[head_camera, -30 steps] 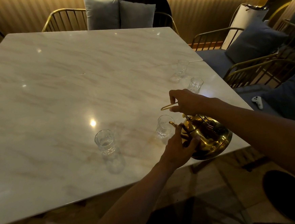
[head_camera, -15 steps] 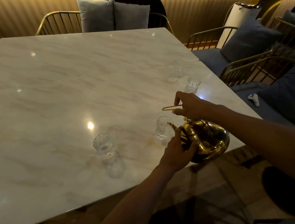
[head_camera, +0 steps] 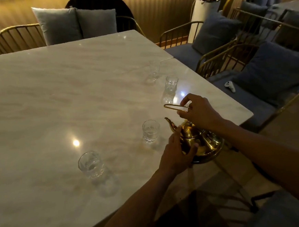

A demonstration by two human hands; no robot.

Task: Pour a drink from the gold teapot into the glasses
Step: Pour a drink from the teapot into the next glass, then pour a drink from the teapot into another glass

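The gold teapot has tilted back upright beside the nearest glass. Right hand grips its handle; left hand cups its body.

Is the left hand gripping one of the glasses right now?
No, the left hand rests against the side of the gold teapot, and the nearest glass stands apart, untouched, on the table.

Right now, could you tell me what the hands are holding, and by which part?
Both hold the gold teapot: the right hand grips its wire handle on top, and the left hand steadies the body below the spout.
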